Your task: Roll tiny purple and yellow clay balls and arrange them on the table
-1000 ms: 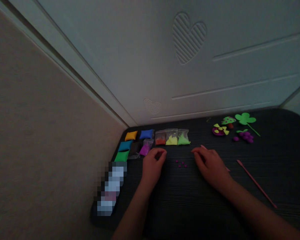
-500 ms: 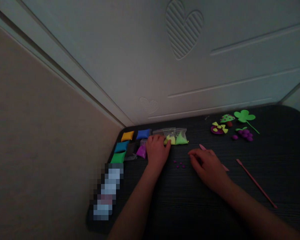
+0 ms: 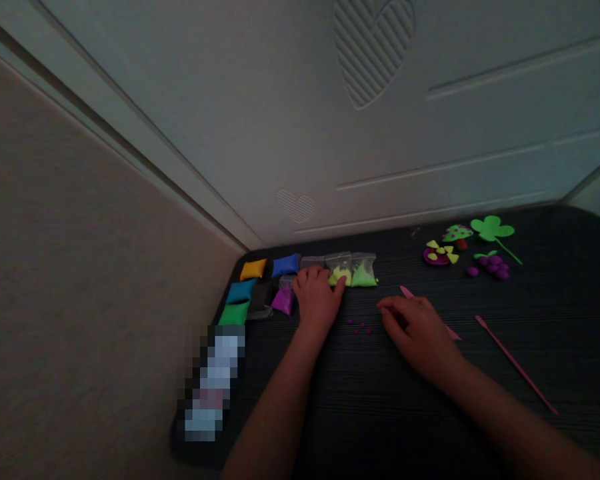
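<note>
My left hand (image 3: 318, 300) lies over the row of zip bags, its thumb apart from its fingers. It covers most of the bag of red clay (image 3: 313, 261); the fingertips' grip is hidden. Beside the thumb are a bag of yellow clay (image 3: 340, 275) and a bag of light green clay (image 3: 364, 273). My right hand (image 3: 420, 327) rests on the table with thumb and forefinger pinched; anything between them is too small to make out. Under it, partly hidden, is a pink modelling tool (image 3: 453, 333). Several tiny purple balls (image 3: 363, 325) lie between my hands.
Left are clay packs: orange (image 3: 253, 269), blue (image 3: 285, 266), teal (image 3: 241, 291), green (image 3: 235, 313), black (image 3: 261, 297), purple (image 3: 283, 301). A thin pink stick (image 3: 517, 365) lies right. Behind it stand clay figures: a flower (image 3: 492, 229), grapes (image 3: 494, 266), a mushroom (image 3: 457, 233), a purple dish (image 3: 437, 261).
My left hand has moved from beside the purple pack up onto the red clay bag, and its fingers have opened from a pinch. My right hand stays pinched in nearly the same place.
</note>
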Available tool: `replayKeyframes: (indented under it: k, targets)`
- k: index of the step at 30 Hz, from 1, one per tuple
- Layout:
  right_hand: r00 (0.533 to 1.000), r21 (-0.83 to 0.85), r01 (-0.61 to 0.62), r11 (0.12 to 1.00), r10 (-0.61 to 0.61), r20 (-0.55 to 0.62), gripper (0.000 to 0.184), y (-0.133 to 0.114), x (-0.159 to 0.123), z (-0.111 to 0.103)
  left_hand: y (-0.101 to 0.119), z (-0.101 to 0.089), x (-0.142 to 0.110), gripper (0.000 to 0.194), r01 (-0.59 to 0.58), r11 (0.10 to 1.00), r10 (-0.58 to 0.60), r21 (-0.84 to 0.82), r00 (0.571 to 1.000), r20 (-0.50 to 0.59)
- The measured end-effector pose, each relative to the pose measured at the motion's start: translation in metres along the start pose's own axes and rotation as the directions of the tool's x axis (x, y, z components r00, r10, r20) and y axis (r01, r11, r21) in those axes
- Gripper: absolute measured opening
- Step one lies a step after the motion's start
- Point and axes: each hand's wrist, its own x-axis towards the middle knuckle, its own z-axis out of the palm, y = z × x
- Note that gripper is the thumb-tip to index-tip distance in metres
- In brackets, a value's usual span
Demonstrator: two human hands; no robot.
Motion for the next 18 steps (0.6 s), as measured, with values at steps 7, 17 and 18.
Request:
replayKeyframes:
  k: [7,17,18]
  targets:
    - [0.999,-0.010,0.019,1.000,-0.020,-0.041,0.016,0.003,0.000,0.001,-0.005,0.002,0.002,0.023,0.049,0.971,-0.051,-0.235,0.999,0.000]
    - [0.979,0.109,0.015,0.994,0.007,-0.204,0.042,0.002,-0.001,-0.017,0.003,-0.037,-0.031,0.021,0.330,0.300,0.197,-0.895,0.896,0.397]
    - [0.988,0.139,-0.019,0.990,0.040,-0.152,0.041,0.001,-0.002,-0.018,0.004,-0.039,-0.034,0.020,0.348,0.281,0.215,-0.894,0.885,0.412]
